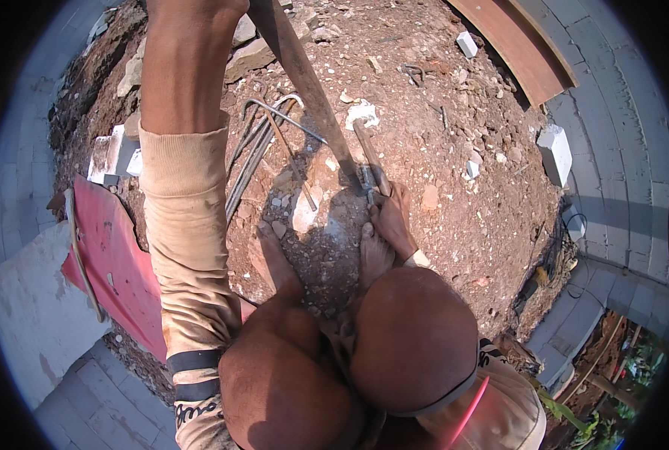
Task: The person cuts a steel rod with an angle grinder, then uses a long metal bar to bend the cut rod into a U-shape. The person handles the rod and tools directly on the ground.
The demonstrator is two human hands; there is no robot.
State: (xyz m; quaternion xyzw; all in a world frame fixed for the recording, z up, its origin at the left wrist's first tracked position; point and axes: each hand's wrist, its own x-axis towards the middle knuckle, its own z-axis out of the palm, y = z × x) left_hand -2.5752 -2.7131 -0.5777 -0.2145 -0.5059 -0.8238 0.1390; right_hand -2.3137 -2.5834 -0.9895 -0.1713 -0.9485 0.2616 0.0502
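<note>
My right hand (394, 221) is low, close to the ground in front of my right foot (376, 259), its fingers closed round the lower end of a short brown bar (371, 156). Just left of this bar, a long dark pole (304, 79) slants down from the upper edge, and its lower end meets a greyish metal piece (366, 178) beside my fingers. My left forearm (186, 71), in a tan sleeve, reaches up past the upper edge; the left hand itself is cut off there. Bent steel rods (259, 146) lie left of the pole.
My bare left foot (272, 259) rests on rubble-strewn soil. A red sheet (117, 262) lies at the left, near white block pieces (113, 154). Grey block walls (612, 127) bound the right side, with a brown board (518, 49) and a white block (555, 155) beside them.
</note>
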